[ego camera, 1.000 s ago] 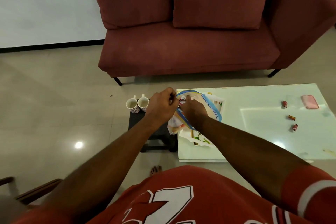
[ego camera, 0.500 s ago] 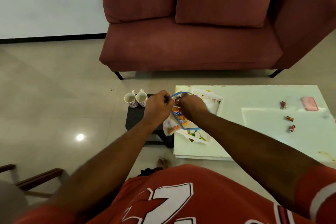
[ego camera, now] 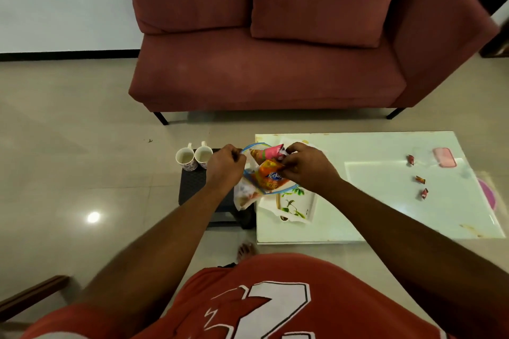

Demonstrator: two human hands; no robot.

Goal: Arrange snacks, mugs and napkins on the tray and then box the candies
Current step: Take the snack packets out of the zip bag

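Left grip [ego camera: 224, 165] and right grip [ego camera: 305, 166] pinch the snack bag [ego camera: 264, 177] mouth

Red jersey [ego camera: 248, 305] — white numerals

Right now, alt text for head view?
The left hand and right hand hold a clear bag of snack packets above a floral tray on the glass table. Two mugs stand on a stool beside it; three candies lie farther right.
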